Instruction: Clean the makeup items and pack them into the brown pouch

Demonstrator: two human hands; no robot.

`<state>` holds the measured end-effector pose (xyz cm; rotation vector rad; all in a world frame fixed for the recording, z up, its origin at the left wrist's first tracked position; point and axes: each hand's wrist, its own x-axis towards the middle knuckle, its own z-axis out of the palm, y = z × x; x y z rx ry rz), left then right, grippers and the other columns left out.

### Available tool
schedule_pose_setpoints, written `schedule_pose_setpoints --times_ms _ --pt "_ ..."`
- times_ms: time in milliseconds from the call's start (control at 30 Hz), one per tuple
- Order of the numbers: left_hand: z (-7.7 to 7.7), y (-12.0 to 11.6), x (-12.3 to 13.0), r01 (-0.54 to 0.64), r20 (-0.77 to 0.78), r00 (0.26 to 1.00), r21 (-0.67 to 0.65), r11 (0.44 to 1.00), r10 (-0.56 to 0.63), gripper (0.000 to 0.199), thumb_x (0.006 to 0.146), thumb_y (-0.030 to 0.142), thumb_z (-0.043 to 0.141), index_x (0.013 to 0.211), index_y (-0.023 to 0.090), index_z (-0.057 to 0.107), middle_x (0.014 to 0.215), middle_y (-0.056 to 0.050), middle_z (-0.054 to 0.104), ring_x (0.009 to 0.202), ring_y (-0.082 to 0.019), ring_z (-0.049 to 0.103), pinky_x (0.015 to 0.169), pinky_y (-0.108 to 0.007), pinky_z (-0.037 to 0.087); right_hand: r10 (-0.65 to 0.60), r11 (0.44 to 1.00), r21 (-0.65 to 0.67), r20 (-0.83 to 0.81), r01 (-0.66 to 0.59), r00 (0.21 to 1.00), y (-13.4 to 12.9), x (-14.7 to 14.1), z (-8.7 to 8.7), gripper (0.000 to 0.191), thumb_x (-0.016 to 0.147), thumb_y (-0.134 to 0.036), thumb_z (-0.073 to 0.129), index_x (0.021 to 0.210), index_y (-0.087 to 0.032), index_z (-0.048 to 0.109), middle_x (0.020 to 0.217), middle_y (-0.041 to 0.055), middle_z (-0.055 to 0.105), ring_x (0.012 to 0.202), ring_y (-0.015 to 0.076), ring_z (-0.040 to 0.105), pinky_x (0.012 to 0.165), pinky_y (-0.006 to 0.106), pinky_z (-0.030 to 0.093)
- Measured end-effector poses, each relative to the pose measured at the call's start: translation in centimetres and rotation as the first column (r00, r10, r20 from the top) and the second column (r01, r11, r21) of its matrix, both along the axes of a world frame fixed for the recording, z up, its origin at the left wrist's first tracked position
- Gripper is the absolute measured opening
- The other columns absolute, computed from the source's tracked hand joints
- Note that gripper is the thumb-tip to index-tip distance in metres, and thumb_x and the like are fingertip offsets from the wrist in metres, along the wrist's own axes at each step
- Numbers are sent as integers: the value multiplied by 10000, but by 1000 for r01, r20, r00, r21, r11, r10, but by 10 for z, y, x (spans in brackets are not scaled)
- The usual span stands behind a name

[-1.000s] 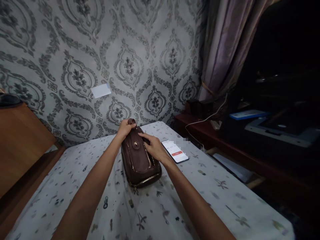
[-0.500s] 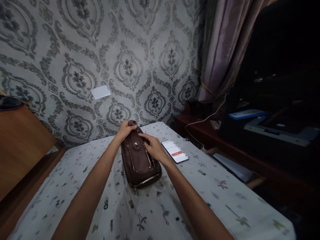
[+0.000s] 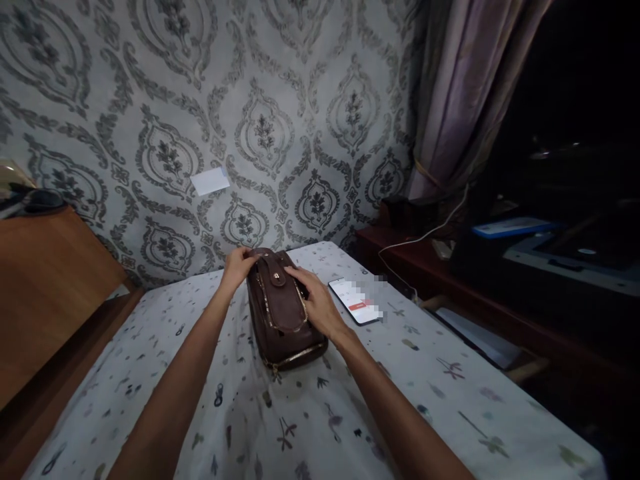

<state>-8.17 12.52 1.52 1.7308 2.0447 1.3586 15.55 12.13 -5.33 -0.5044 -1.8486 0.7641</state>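
Observation:
A dark brown handbag (image 3: 283,313) lies on the patterned white cloth, with gold zippers and a short tab with a gold snap (image 3: 277,276) on its front. My left hand (image 3: 237,269) has its fingers closed on the bag's far left corner, the fingertips partly hidden behind the edge. Along the right side lies my right hand (image 3: 318,303), gripping that edge with its fingers near the tab. A zipper pull (image 3: 275,371) hangs at the near left corner. Just right of my right hand is a phone (image 3: 354,301) with a lit screen, partly blurred out.
Patterned wallpaper (image 3: 265,133) with a pale paper (image 3: 210,181) on it rises behind the bed (image 3: 210,427). A wooden cabinet (image 3: 55,287) stands left. To the right are a dark red table (image 3: 373,243), a white cable (image 3: 425,238) and an open drawer (image 3: 535,365).
My left hand has slid from the strap loop at the bag's top to its far left corner. The loop no longer stands up. My right hand stays at the right side.

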Motion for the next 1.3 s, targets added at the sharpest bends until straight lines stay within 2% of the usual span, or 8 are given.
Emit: schedule_pose_setpoints --times_ms 133,333,567,733,933,1033,1200,1300 --pt "0 -6 0 17 -76 997 -5 1000 -17 266 671 385 706 568 186 561 519 54 450 589 -132 406 581 -269 253 -63 997 55 8 63 998 -4 -2 -4 472 861 -214 591 1329 -262 639 1326 82 670 1321 295 519 1114 520 416" --pt "-3 -10 -4 66 -95 993 -20 998 -67 28 678 183 612 655 170 622 592 40 560 621 -144 497 626 -256 345 -57 995 82 15 55 998 -1 -1 -9 518 838 -160 542 1345 -227 622 1307 110 658 1289 294 528 1090 505 441" --pt "-25 -8 12 -92 -73 992 114 989 101 86 781 142 532 773 196 598 740 -15 627 780 -206 571 740 -303 425 -37 995 95 -7 38 999 0 -2 -10 487 863 -193 537 1339 -244 621 1312 92 656 1281 278 539 1097 491 444" --pt "-37 2 21 -182 -14 982 178 967 187 111 775 119 506 807 213 555 826 -46 637 841 -237 580 804 -348 444 -52 995 86 -27 54 998 0 -4 -10 437 873 -218 553 1299 -246 645 1295 93 673 1281 278 551 1100 493 443" --pt "-36 -2 17 -128 48 992 216 968 121 70 763 162 537 788 216 574 828 -24 650 861 -213 590 827 -325 449 -38 992 120 -17 40 999 1 -4 -11 411 913 -300 559 1314 -245 628 1323 92 666 1307 282 536 1117 501 424" --pt "-33 -5 10 -94 93 993 206 974 76 34 746 208 568 760 199 598 771 -14 655 798 -198 594 780 -307 456 -37 991 130 -3 37 999 1 -4 -12 406 927 -325 549 1315 -235 624 1334 100 658 1312 287 528 1123 516 413" --pt "-29 -1 3 -49 191 982 177 983 15 155 754 300 568 769 167 647 733 -21 678 715 -180 599 691 -279 456 -28 990 140 -6 29 1000 2 -4 -13 409 944 -312 512 1326 -209 615 1352 122 641 1317 284 520 1129 523 402" --pt "-28 2 2 -40 230 973 170 985 0 160 742 307 564 740 164 635 714 -21 671 688 -169 590 670 -269 450 -25 990 138 -8 26 1000 2 -4 -14 415 939 -283 508 1338 -229 607 1368 111 631 1323 276 514 1132 524 400"
